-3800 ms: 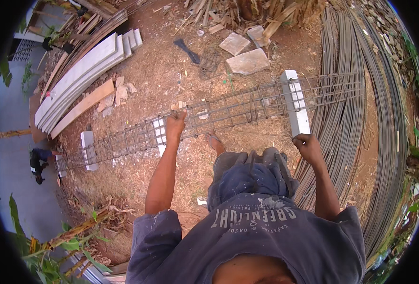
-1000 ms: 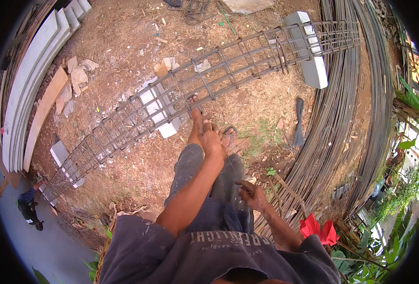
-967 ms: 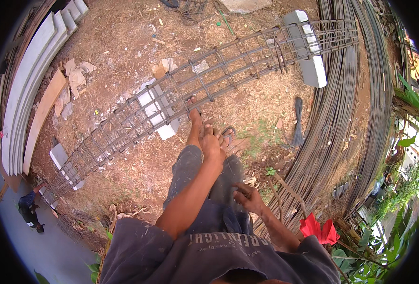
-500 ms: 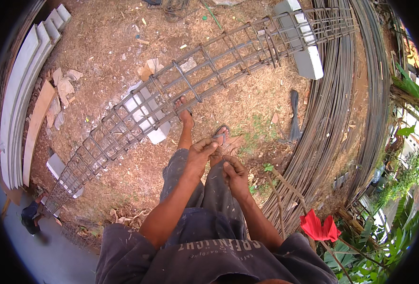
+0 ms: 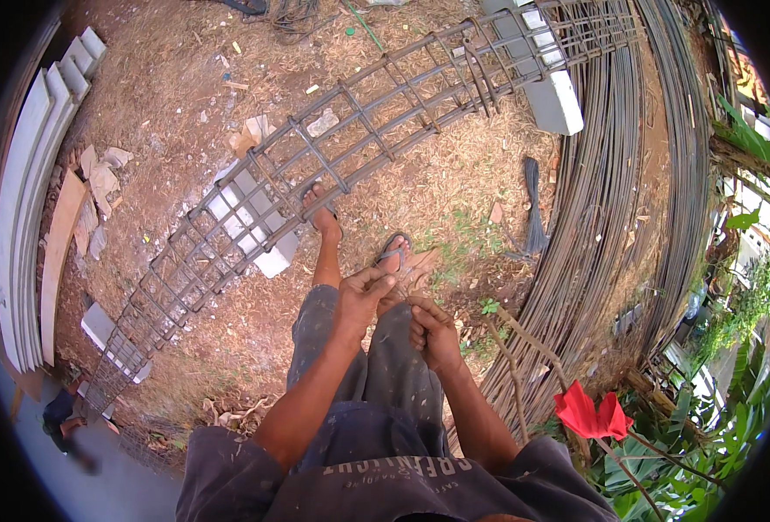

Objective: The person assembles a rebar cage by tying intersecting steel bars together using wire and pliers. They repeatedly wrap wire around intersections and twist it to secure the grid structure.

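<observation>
Close together in front of my thighs, both hands are raised with bent fingers. My left hand (image 5: 363, 300) is closed in a pinch, thumb against fingertips. Just right of it and slightly lower, my right hand (image 5: 434, 332) is also pinched, its thumb pressed to curled fingers. Anything between the fingertips is too thin to make out. Ahead of my feet a long rebar cage (image 5: 318, 155) runs from the lower left to the upper right, apart from both hands. A pale block (image 5: 273, 259) supports its middle. My left foot (image 5: 319, 209) is at the cage's near edge.
Another block (image 5: 560, 106) supports the cage's far right. Long steel rods (image 5: 567, 252) lie to the right, beside a dark wire bundle (image 5: 534, 209). Grey boards (image 5: 20, 217) and a wooden plank (image 5: 61, 252) are left. A red flower (image 5: 589, 411) rises near my right arm. Another person (image 5: 59, 413) is lower left.
The view has shifted slightly, so the cage and ground sit a little further left and up. Both hands stay pinched close together; my right fingers look more curled.
</observation>
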The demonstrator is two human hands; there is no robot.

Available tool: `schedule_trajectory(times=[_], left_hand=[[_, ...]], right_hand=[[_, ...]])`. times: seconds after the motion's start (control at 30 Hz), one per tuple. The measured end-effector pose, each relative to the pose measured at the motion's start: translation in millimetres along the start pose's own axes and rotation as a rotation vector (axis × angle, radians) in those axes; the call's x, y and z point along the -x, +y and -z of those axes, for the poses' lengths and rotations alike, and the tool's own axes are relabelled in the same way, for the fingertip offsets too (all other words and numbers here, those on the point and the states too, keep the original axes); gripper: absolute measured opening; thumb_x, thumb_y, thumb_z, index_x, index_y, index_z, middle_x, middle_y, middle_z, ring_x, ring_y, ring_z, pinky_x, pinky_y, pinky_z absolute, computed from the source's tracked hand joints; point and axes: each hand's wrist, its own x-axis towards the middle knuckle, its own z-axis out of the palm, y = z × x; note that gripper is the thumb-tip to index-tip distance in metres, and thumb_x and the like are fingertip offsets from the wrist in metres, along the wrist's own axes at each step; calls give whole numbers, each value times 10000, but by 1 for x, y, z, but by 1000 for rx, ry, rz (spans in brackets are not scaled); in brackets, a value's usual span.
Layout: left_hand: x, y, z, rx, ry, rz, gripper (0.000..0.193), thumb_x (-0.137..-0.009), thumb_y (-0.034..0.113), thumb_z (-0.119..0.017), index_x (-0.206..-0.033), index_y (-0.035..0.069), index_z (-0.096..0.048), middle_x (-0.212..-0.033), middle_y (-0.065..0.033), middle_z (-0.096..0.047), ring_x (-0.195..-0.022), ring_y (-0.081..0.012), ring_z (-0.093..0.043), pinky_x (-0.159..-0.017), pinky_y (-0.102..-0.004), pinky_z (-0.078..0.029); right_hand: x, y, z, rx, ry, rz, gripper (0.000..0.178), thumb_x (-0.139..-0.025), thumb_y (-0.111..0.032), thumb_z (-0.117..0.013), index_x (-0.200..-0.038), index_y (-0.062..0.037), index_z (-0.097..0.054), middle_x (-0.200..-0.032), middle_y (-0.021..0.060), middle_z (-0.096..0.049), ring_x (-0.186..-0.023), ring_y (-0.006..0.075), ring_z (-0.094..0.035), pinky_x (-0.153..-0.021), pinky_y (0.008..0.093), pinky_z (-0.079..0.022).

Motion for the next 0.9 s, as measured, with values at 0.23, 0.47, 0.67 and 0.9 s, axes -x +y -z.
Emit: schedule_trajectory(times=[0.23,0.47,0.67,0.9], left_hand=[[-29,3,35,-112,-126,-73,174,-864,178,-694,-792,34,-628,-687,-34,-622,-619,-110,-577,-604,-256,-454],[-39,67,55,-165,-180,103,179,-838,143,-697,-718,51,-601,-637,-6,-581,-595,-106,-548,-570,-262,-412],[-43,126,66,-1087,-165,-220,153,-784,130,-710,-762,32,-595,-723,-120,-606,-652,-303,-602,-615,-381,-462],[-52,129,49,-652,7,-396,94,-841,86,-653,-822,2,-616,-666,-113,-601,-651,-244,-627,-596,-333,-457]], right_hand=[[-3,14,-28,421,111,327,235,-936,-131,-608,-1142,-26,-647,-641,-34,-515,-532,38,-422,-476,222,-338],[-4,1,-72,633,-67,429,265,-934,-147,-620,-1158,-12,-661,-661,-41,-526,-582,29,-439,-524,211,-357],[-33,-16,-105,1037,-143,393,256,-940,-137,-590,-1151,-7,-652,-686,27,-563,-641,74,-500,-597,255,-424],[-93,-3,-113,540,-68,343,216,-970,-131,-523,-1106,-1,-629,-662,1,-531,-562,52,-436,-506,237,-365]])
